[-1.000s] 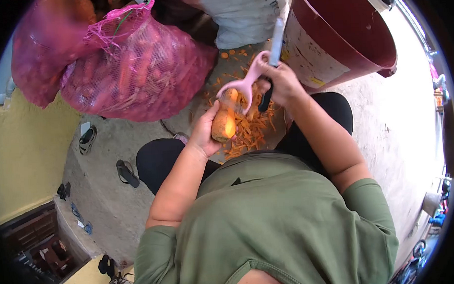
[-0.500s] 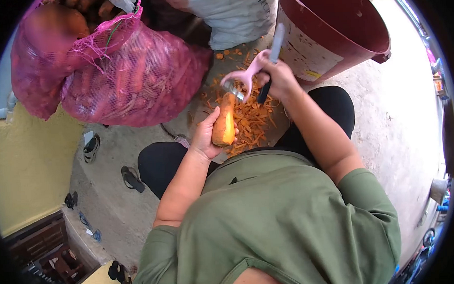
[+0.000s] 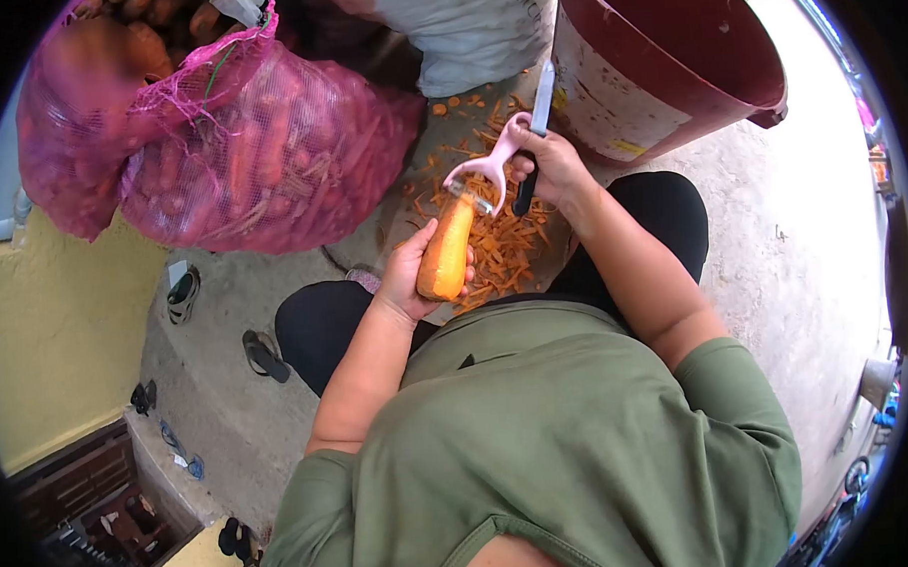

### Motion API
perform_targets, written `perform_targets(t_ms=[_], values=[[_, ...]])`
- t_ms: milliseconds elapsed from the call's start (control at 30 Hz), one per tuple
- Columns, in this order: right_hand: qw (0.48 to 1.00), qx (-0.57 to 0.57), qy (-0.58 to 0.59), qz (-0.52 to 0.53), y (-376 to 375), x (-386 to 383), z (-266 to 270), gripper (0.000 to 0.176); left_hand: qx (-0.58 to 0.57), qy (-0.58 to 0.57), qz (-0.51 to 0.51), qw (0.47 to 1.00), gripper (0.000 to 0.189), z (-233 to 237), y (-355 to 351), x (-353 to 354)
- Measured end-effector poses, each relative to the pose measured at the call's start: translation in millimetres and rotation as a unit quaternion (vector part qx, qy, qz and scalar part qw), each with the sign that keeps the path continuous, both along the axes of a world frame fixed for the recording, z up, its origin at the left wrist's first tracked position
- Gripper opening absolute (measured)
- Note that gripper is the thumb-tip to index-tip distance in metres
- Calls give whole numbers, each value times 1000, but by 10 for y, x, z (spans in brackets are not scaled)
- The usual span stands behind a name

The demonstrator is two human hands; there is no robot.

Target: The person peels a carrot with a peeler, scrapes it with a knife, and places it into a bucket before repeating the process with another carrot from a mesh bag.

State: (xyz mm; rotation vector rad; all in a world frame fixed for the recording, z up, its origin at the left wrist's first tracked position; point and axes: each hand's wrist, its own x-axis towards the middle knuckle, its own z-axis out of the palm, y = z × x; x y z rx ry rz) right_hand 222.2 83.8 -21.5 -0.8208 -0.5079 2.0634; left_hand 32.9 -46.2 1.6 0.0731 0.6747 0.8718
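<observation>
In my left hand (image 3: 408, 275) is a thick carrot (image 3: 447, 252), tilted with its narrow end away from me; its upper face shows bright orange, peeled flesh. My right hand (image 3: 552, 165) is closed around a pink Y-shaped peeler (image 3: 493, 166) and also a knife (image 3: 542, 100) with a black handle, its blade pointing up and away. The peeler's metal blade lies right at the carrot's far end. Below both hands, orange peelings (image 3: 501, 252) lie heaped on the concrete floor between my knees.
A pink mesh sack (image 3: 270, 155) full of carrots stands at the left front, with a white sack (image 3: 480, 38) behind. The large dark-red tub (image 3: 658, 106) stands front right. Sandals (image 3: 265, 356) lie on the floor at left, near a yellow wall (image 3: 61, 337).
The carrot has turned in my left hand, and its face toward me now shows more peeled orange, less brown skin. The peeler and knife have shifted slightly down and left.
</observation>
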Motion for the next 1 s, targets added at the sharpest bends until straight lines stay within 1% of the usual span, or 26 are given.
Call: perform_targets(t_ms=[67,100,133,233,300,367,433,467,567,600,633,667,700,767,800,833,900,933,1000], values=[[997,29,-41,-54,178,110,-136,10,13,3,-7,1000,40,12,-26,0],[994,44,-61,-82,203,120,-76,10,17,9,-11,1000,40,30,-41,3],[993,17,-57,-105,202,159,-7,9,23,15,-15,1000,41,43,-39,5],[998,52,-38,-15,43,21,179,9,-22,67,37,997,41,43,-26,-10],[992,74,36,101,-242,-122,403,11,-15,47,37,998,40,82,17,-2],[974,96,68,196,-450,-229,419,13,-27,37,44,998,40,61,13,17],[972,94,46,211,-395,-238,300,13,-55,34,59,996,40,50,20,60],[971,92,35,218,-358,-246,238,13,-91,26,55,994,40,72,26,71],[982,72,2,174,-249,-259,147,13,12,22,-8,1000,40,-21,15,-64],[993,50,-45,94,-126,-230,74,13,-10,9,-11,1000,40,-99,-8,-88],[995,42,-80,38,41,-135,-26,11,-16,8,-12,1000,40,-114,-17,-72],[997,43,-67,1,189,0,-168,11,-21,8,-13,1000,41,-128,-29,-46],[997,44,-53,-36,225,34,-95,10,-27,8,-14,1000,41,-125,-37,-27],[996,56,-71,-21,129,-12,-9,10,-38,30,0,999,40,-66,-23,-14],[995,63,-81,-13,19,-76,146,10,-48,35,5,998,39,-69,3,-20],[995,63,-63,52,-102,-141,244,10,-57,42,9,997,39,-68,28,-27],[978,63,60,190,-334,-201,372,10,-81,41,33,995,39,-1,77,57],[971,86,66,215,-364,-221,289,11,-94,41,44,994,39,20,79,89],[991,78,-30,105,-203,-199,61,11,-57,36,8,998,39,-73,26,28]])
